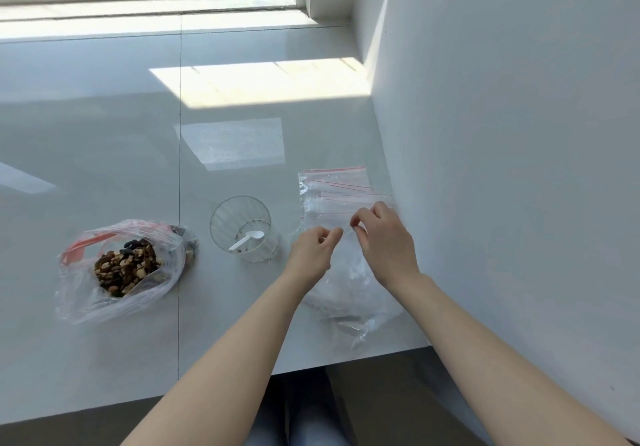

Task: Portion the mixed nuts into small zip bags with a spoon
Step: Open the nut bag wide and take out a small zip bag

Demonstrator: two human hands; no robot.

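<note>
While both hands [341, 237] pinch one, clear red-striped zip bags [337, 189] lie fanned.

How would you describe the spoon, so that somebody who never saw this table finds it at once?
Start from the white table and find the open bag of mixed nuts at its left. Just right of that bag stands a clear ribbed glass, between the nuts and the left hand. The small white plastic spoon lies inside this glass; it is the only opaque white thing among clear plastic and glass.

Both forearms extended; left grip [313, 251] and right grip [382, 237] close together, fingers curled, pinching.
</note>
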